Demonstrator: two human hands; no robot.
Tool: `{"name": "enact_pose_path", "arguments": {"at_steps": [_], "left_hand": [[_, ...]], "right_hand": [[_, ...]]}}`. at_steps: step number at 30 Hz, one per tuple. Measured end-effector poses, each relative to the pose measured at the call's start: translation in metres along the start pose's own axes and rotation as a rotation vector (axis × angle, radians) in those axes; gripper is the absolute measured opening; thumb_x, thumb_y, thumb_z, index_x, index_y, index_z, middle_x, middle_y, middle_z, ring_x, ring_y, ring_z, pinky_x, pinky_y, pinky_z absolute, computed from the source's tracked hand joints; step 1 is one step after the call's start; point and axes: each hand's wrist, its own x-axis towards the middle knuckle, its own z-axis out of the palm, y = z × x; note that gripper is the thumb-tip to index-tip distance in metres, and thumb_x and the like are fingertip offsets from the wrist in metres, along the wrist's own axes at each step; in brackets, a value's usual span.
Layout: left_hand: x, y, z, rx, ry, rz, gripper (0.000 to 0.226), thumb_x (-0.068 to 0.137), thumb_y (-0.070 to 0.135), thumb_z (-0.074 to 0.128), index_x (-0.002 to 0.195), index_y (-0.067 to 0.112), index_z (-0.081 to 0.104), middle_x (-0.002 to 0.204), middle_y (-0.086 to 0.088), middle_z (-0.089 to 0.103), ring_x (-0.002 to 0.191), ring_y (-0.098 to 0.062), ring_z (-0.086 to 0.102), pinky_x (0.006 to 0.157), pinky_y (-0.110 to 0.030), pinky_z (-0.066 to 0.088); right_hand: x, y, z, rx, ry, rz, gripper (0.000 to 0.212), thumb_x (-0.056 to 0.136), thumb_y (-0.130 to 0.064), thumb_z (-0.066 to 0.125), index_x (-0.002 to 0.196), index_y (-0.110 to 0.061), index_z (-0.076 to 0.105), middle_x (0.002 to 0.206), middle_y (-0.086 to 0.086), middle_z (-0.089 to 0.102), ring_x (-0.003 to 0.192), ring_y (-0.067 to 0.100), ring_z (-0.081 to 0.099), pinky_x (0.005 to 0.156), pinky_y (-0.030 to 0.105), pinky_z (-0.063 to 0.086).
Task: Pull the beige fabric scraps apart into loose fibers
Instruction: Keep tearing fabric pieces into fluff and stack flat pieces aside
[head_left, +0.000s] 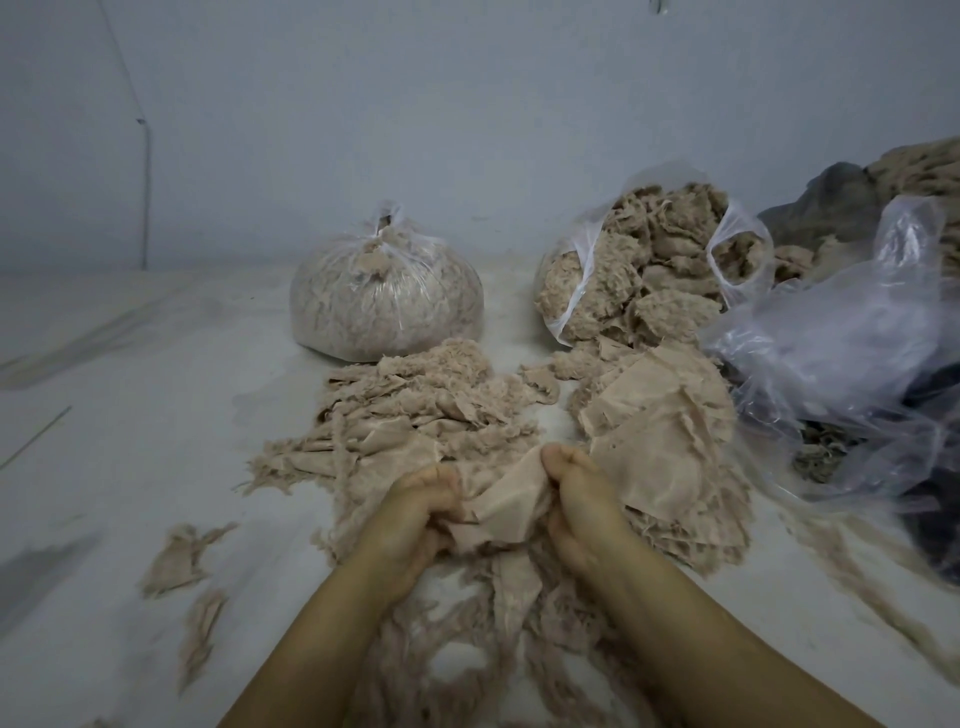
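Both hands — left hand (415, 512) and right hand (574, 499) — pinch one beige scrap (511, 499) bunched between them, above the loose fibers (467, 649) at the surface's near edge. It looks light, limp, probably loosely woven — best gripped near a frayed edge.

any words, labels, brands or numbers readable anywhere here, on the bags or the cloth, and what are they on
None: no text can be read anywhere in this view.
Tied bag: clear plastic, no print visible.
Open bag: clear plastic, no print visible.
Loose plastic at right: no print visible.
Scrap held by the left hand and right hand: plain beige, no label.
Wall: bare, no sign.
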Motion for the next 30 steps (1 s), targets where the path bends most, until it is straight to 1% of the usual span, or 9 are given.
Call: {"name": "enact_pose_path", "arguments": {"at_steps": [2,5,7,11,15,19,22,26,30], "left_hand": [[0.001,0.002,-0.006,0.174,0.039,-0.034,0.035,0.082,-0.007,0.053,0.054,0.013,0.051,0.051,-0.001,0.047,0.048,-0.013,0.050,0.042,-0.022,0.045],[0.008,0.013,-0.008,0.316,0.247,0.229,0.027,0.092,0.022,0.057,0.068,0.011,0.051,0.060,-0.003,0.051,0.058,-0.019,0.050,0.055,-0.029,0.042],[0.012,0.017,0.002,0.454,0.178,0.367,0.022,0.094,0.031,0.052,0.082,0.015,0.058,0.079,0.002,0.060,0.074,-0.011,0.057,0.068,-0.022,0.046],[0.019,0.010,0.021,0.548,-0.055,0.394,0.029,0.097,0.027,0.047,0.083,0.010,0.065,0.075,0.003,0.064,0.070,-0.005,0.058,0.069,-0.023,0.048],[0.030,0.003,0.015,0.536,0.057,0.431,0.034,0.096,0.029,0.048,0.066,0.014,0.054,0.055,0.009,0.052,0.055,-0.005,0.048,0.057,-0.022,0.041],[0.040,0.004,-0.002,0.522,0.230,0.419,0.033,0.097,0.032,0.047,0.073,0.011,0.054,0.068,-0.001,0.054,0.064,-0.011,0.049,0.063,-0.026,0.041],[0.044,0.005,-0.010,0.716,0.246,0.467,0.033,0.098,0.030,0.046,0.079,0.011,0.063,0.073,0.004,0.062,0.070,-0.008,0.055,0.064,-0.018,0.041],[0.043,0.008,-0.030,0.939,0.404,0.550,0.037,0.100,0.024,0.043,0.066,0.014,0.054,0.067,-0.002,0.056,0.073,-0.028,0.053,0.060,-0.026,0.035],[0.031,0.010,-0.025,1.050,0.240,0.525,0.033,0.100,0.026,0.041,0.070,0.019,0.054,0.076,0.001,0.056,0.083,-0.024,0.054,0.074,-0.027,0.038]], "right_hand": [[0.002,-0.005,-0.005,-0.116,-0.004,-0.107,0.017,0.096,-0.016,0.055,0.081,-0.011,0.062,0.078,0.007,0.059,0.072,0.021,0.055,0.072,0.039,0.048],[-0.001,-0.008,-0.007,-0.306,-0.133,-0.218,0.014,0.091,-0.020,0.063,0.083,-0.012,0.070,0.086,0.007,0.069,0.081,0.022,0.063,0.079,0.035,0.052],[-0.004,-0.009,-0.005,-0.384,-0.260,-0.245,0.017,0.091,-0.021,0.064,0.078,-0.014,0.072,0.075,0.001,0.071,0.072,0.014,0.064,0.065,0.023,0.053],[-0.008,-0.010,-0.002,-0.444,-0.283,-0.277,0.027,0.092,-0.024,0.062,0.083,-0.001,0.071,0.074,0.008,0.068,0.066,0.017,0.059,0.062,0.025,0.049],[-0.007,-0.009,-0.010,-0.522,-0.250,-0.312,0.029,0.088,-0.025,0.068,0.064,-0.010,0.060,0.053,-0.004,0.050,0.053,0.009,0.041,0.048,0.017,0.036],[-0.008,-0.015,-0.022,-0.611,-0.297,-0.179,0.017,0.082,-0.024,0.075,0.068,-0.014,0.069,0.063,0.003,0.064,0.057,0.015,0.056,0.052,0.023,0.046],[-0.007,-0.016,-0.025,-0.746,-0.305,-0.148,0.027,0.086,-0.015,0.068,0.059,-0.021,0.071,0.059,-0.007,0.066,0.056,0.009,0.057,0.054,0.023,0.048],[-0.008,-0.023,-0.031,-0.554,-0.259,-0.233,0.017,0.083,-0.016,0.072,0.066,-0.015,0.071,0.059,-0.001,0.064,0.050,0.008,0.054,0.047,0.019,0.043],[-0.007,-0.025,-0.034,-0.451,-0.251,-0.332,0.016,0.085,-0.022,0.070,0.070,-0.017,0.066,0.060,0.001,0.062,0.054,0.013,0.053,0.049,0.020,0.041]]}}
